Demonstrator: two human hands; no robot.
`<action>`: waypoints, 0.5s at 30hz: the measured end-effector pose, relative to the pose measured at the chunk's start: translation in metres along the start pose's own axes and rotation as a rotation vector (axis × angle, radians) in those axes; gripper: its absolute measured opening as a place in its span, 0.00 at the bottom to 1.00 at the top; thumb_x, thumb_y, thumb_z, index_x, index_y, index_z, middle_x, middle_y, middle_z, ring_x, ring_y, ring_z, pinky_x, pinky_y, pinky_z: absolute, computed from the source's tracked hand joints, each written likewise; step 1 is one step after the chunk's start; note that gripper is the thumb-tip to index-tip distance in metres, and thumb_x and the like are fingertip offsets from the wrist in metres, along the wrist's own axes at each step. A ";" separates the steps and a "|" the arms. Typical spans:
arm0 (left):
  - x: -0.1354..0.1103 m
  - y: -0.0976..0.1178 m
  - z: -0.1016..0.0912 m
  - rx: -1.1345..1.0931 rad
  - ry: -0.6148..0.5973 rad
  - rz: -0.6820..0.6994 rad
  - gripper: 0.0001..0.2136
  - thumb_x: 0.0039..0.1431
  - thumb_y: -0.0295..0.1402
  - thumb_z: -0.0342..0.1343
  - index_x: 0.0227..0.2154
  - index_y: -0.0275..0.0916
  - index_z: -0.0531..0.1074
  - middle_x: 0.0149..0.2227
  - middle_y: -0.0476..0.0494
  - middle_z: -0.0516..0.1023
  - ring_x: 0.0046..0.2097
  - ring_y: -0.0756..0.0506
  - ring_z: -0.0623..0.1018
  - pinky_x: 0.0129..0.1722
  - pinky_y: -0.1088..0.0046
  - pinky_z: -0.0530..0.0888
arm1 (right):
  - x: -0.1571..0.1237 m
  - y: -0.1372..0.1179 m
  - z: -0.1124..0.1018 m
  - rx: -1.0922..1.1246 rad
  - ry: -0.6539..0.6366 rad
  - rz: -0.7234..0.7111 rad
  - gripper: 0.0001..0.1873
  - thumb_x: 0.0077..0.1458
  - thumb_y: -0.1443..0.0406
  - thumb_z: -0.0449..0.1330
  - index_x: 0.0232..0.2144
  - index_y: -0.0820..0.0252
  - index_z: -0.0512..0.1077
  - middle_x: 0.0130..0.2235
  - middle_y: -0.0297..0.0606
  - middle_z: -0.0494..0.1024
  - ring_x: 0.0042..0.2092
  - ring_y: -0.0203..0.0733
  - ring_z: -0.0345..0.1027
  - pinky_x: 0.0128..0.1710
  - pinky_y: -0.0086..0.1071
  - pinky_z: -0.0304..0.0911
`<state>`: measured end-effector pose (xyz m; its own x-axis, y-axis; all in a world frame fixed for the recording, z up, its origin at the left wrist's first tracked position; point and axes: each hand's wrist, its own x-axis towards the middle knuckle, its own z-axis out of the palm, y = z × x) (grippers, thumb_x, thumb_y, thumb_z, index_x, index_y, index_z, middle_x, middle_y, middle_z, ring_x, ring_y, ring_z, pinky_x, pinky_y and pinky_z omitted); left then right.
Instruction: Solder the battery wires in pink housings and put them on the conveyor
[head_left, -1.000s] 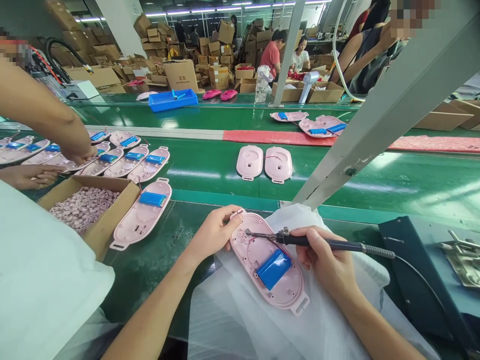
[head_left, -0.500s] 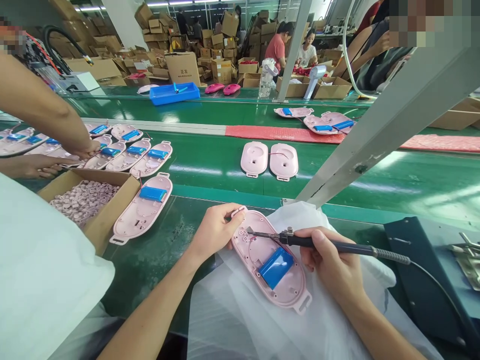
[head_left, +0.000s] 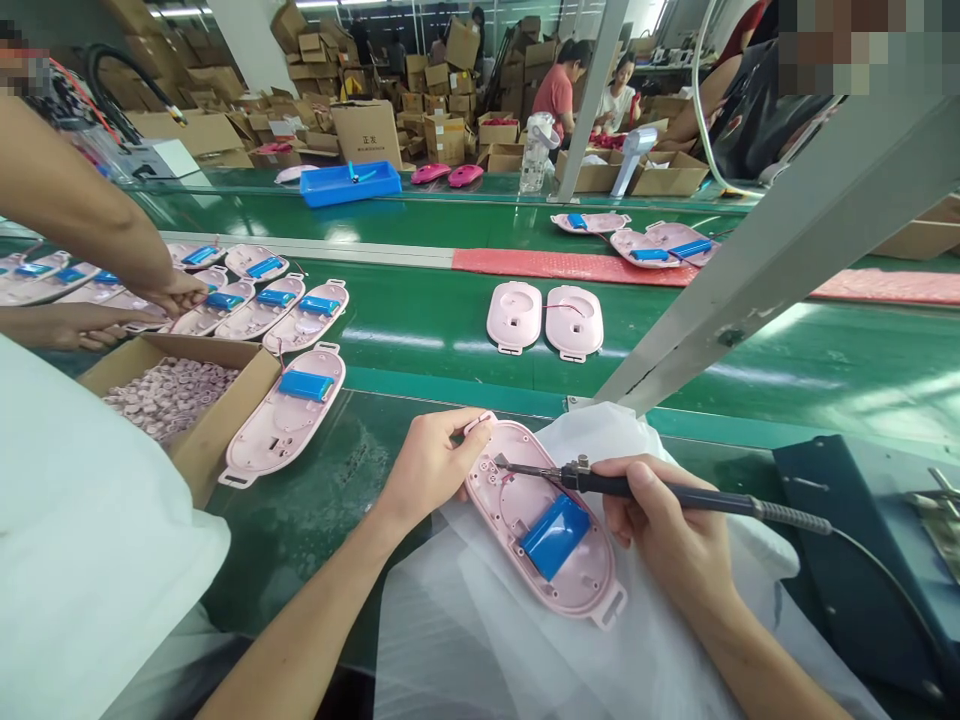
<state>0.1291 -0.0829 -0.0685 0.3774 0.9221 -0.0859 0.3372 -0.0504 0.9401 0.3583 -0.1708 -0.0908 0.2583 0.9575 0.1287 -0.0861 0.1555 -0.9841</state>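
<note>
One pink plastic shell point(head_left: 517, 500), holding one blue battery pack point(head_left: 556, 537), is slanted over a translucent white sheet point(head_left: 480, 650) at the near edge of a green table point(head_left: 330, 480). The person's left hand point(head_left: 431, 465) pinches the shell's upper end. The right hand point(head_left: 671, 520) grips one soldering iron point(head_left: 592, 482) like a pen, its tip at the shell's upper inside; whether it touches cannot be told. To the left on the table lies one matching shell point(head_left: 259, 440) with one battery, beside one cardboard box point(head_left: 225, 420) of small pink parts point(head_left: 169, 395), too many to count. Behind the box, a co-worker's two hands point(head_left: 180, 290) reach among more battery-fitted shells point(head_left: 307, 315), partly hidden. Straight ahead sit two shorter pink covers point(head_left: 514, 320), side by side. Farther off are three battery-fitted shells near a red strip point(head_left: 540, 262), one blue tray point(head_left: 322, 188) and two hot-pink pieces point(head_left: 430, 174).
</note>
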 end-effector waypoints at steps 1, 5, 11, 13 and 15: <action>0.000 0.000 0.000 0.001 0.000 -0.002 0.16 0.68 0.44 0.55 0.32 0.37 0.77 0.22 0.54 0.68 0.17 0.52 0.72 0.15 0.79 0.63 | 0.000 0.000 0.000 0.001 0.000 0.000 0.19 0.63 0.51 0.66 0.30 0.59 0.84 0.16 0.33 0.74 0.15 0.33 0.63 0.13 0.25 0.58; -0.001 -0.001 0.000 0.003 0.005 -0.005 0.15 0.68 0.44 0.55 0.35 0.36 0.79 0.24 0.53 0.70 0.17 0.52 0.72 0.15 0.78 0.64 | 0.000 0.000 0.000 0.011 0.000 -0.003 0.19 0.63 0.51 0.67 0.31 0.58 0.84 0.16 0.33 0.75 0.15 0.33 0.63 0.13 0.24 0.58; 0.000 -0.002 0.000 0.004 0.004 0.006 0.16 0.68 0.44 0.55 0.34 0.36 0.78 0.24 0.53 0.70 0.17 0.52 0.72 0.15 0.79 0.64 | 0.000 0.001 0.000 0.028 -0.002 -0.007 0.19 0.63 0.50 0.67 0.31 0.58 0.85 0.16 0.33 0.75 0.14 0.32 0.64 0.13 0.23 0.58; 0.000 -0.001 0.001 0.001 0.005 0.001 0.16 0.68 0.44 0.56 0.35 0.36 0.79 0.25 0.53 0.71 0.17 0.52 0.72 0.14 0.79 0.64 | 0.000 0.001 -0.001 0.031 -0.004 -0.003 0.19 0.63 0.50 0.68 0.31 0.58 0.85 0.16 0.33 0.75 0.14 0.31 0.64 0.14 0.23 0.59; 0.000 -0.001 0.001 0.000 0.008 -0.004 0.16 0.67 0.44 0.56 0.36 0.36 0.80 0.26 0.53 0.71 0.17 0.52 0.72 0.14 0.78 0.64 | -0.001 0.001 -0.001 0.029 -0.007 -0.001 0.19 0.63 0.50 0.67 0.31 0.58 0.85 0.16 0.33 0.75 0.14 0.32 0.63 0.14 0.23 0.59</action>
<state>0.1296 -0.0835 -0.0699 0.3694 0.9252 -0.0869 0.3389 -0.0470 0.9396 0.3589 -0.1715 -0.0922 0.2514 0.9590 0.1307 -0.1137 0.1633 -0.9800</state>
